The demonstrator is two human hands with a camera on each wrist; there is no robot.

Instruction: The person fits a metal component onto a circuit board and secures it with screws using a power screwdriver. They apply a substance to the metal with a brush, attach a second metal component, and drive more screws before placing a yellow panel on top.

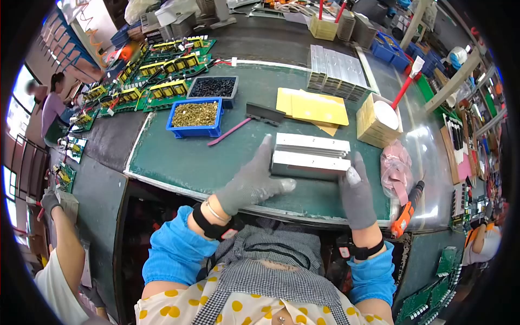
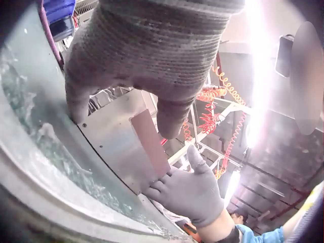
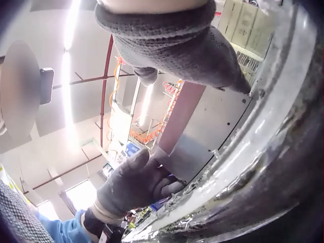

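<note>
A silvery aluminium profile (image 1: 311,161) with two pale long top faces and a dark groove between them lies on the green table top, between my hands. My gloved left hand (image 1: 252,181) is at its left end, fingers straight toward the far side and thumb stretched out in front. At the right end, my gloved right hand (image 1: 355,195) has its fingers extended along the end and its thumb overlapping the near corner. The wrist views show the profile's flat side (image 2: 114,142) with small holes and a pinkish-brown strip (image 3: 182,114) along one edge.
Behind the profile are a brush (image 1: 265,114) with a pink handle, yellow sheets (image 1: 312,107) and a stack of metal profiles (image 1: 336,73). Blue bin (image 1: 195,132) holds brass-coloured parts. A box with white paste (image 1: 374,135), pink bag (image 1: 395,168) and orange power screwdriver (image 1: 406,214) stand right.
</note>
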